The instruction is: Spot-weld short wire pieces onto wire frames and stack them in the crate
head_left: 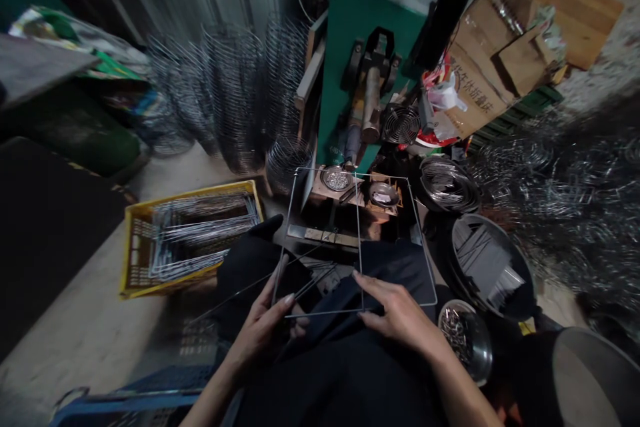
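A rectangular wire frame [359, 227] with one bar down its middle is held out over my lap, tilted away from me. My left hand [273, 313] pinches its near left corner, thumb on top. The near end of the middle bar and the near edge are between the thumb and fingers of my right hand [395, 307]. Beyond the frame's far edge, a worn wooden ledge holds a dish of small shiny metal pieces [337, 179] and a second round dish [384, 195]. Thin loose wires show close to my left hand; whether it touches them I cannot tell.
A green machine [340, 80] with metal rods stands ahead. At left is a yellow crate [131, 253] of bent wire frames. Wire coils [233, 93] stand behind it. On the right are a tub of cut wires [487, 267], a bowl of small metal parts [457, 333] and heaped wire [565, 193].
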Motion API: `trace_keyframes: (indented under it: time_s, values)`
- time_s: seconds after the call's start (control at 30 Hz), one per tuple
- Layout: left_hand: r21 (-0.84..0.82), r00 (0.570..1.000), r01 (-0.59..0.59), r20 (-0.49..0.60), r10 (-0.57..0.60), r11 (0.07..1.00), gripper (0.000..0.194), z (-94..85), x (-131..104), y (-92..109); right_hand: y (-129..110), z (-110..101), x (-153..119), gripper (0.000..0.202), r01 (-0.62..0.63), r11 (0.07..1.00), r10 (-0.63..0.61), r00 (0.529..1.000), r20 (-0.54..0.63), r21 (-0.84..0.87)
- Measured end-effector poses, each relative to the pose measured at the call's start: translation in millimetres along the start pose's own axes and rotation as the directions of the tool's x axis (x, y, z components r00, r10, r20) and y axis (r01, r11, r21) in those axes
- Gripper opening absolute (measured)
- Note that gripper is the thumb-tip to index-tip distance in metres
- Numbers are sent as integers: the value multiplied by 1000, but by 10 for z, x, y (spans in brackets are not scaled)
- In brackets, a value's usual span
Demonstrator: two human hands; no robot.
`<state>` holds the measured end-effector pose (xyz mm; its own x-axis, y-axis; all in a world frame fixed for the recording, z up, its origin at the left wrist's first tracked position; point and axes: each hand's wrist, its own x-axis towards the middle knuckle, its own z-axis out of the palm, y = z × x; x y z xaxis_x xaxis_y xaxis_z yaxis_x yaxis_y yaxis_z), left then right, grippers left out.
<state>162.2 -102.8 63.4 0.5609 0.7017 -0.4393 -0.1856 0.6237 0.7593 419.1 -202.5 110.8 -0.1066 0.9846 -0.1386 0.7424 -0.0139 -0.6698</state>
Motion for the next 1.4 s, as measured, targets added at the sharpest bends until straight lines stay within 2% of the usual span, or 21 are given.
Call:
trace_keyframes:
  time_s: [0.63, 0.77, 0.87, 0.93, 1.03, 1.23, 1.33, 1.4]
  values:
    - [-3, 999, -46, -17, 46, 999, 102, 91, 98, 53, 64, -115, 118, 75, 6, 1000, -6, 1000, 2, -21]
    - [-27, 1000, -22, 9, 22, 999, 103, 62, 79, 12, 50, -98, 89, 74, 18, 1000, -18, 999, -26, 0]
    - [-23, 998, -55, 31, 56, 998, 101, 43, 129, -13, 67, -64, 99, 69, 25, 1000, -26, 997, -74, -13]
    - [-17, 995, -93, 43, 94, 996, 99, 32, 279, 21, 130, -72, 205, 65, 13, 1000, -17, 992, -126, -27]
    - [-42, 981, -177, 73, 180, 983, 100, 22, 730, 197, 325, -202, 581, 68, -18, 994, -7, 972, -234, -105]
    - [-95, 925, -327, 172, 339, 940, 97, 65, 1834, 855, 749, -814, 1617, 70, -96, 934, -53, 915, -401, -344]
    - [-135, 911, -347, 188, 368, 928, 97, 91, 2197, 1110, 882, -1069, 1936, 62, -95, 918, -86, 901, -425, -386]
    - [-135, 914, -340, 183, 361, 931, 96, 96, 2367, 1216, 955, -1168, 2067, 54, -90, 920, -96, 892, -443, -381]
